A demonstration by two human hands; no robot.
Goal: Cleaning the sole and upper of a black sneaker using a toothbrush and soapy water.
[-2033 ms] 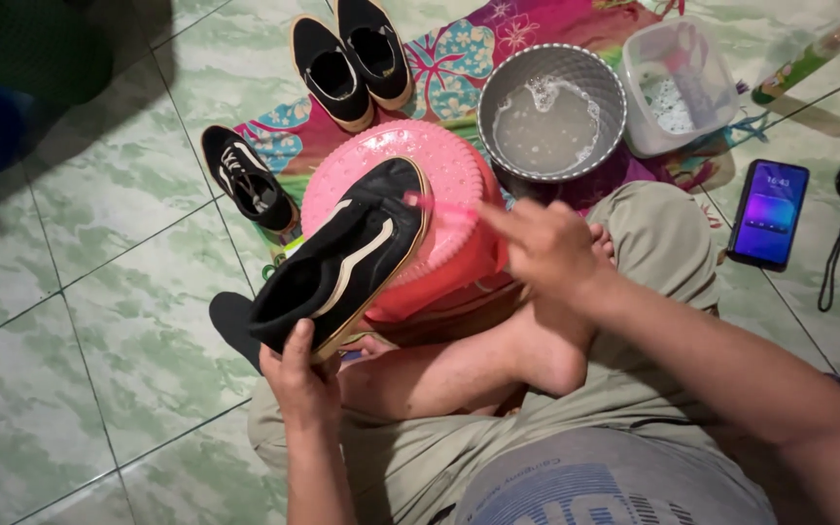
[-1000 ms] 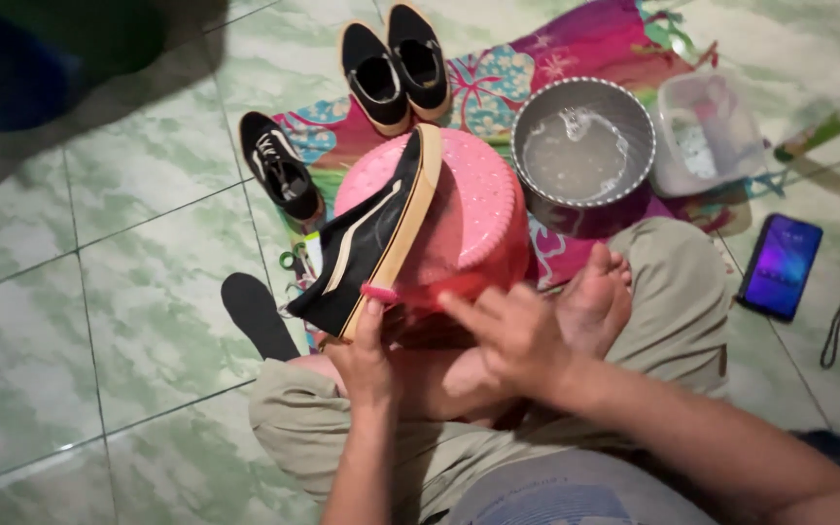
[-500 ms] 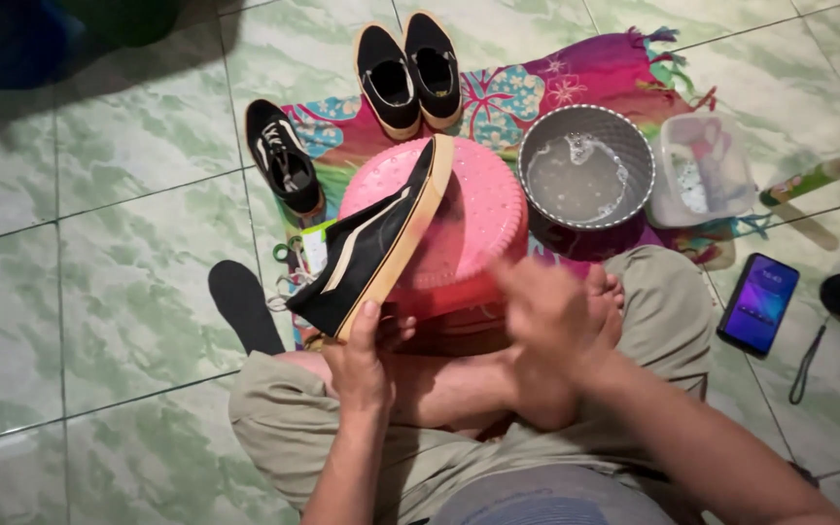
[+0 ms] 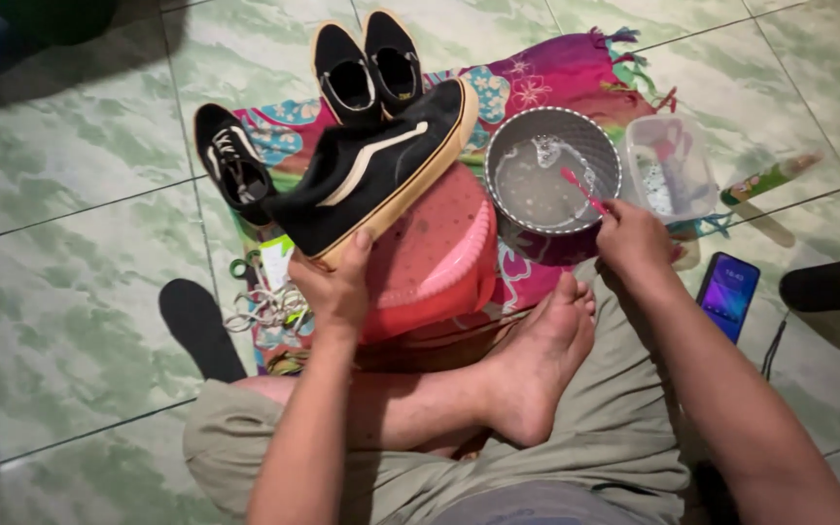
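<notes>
Head | left hand (image 4: pixel 337 282) clasps suede shoe (image 4: pixel 371 170) | right hand (image 4: pixel 634 238) pinches pink toothbrush (image 4: pixel 580 190) over metal bowl (image 4: pixel 507 146)

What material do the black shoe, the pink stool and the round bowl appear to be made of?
Black shoe in the left hand: matte, probably canvas or suede, with a tan rubber-like sole edge.
Pink stool: glossy moulded plastic with small perforations on top.
Round bowl, where the right hand dips a brush: grey, dull sheen, likely metal.

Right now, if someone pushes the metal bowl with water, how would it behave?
The bowl probably slides poorly, since it sits on a cloth. Its water would likely slosh, perhaps spill. The toothbrush dipped in it by the right hand could be knocked.
</notes>
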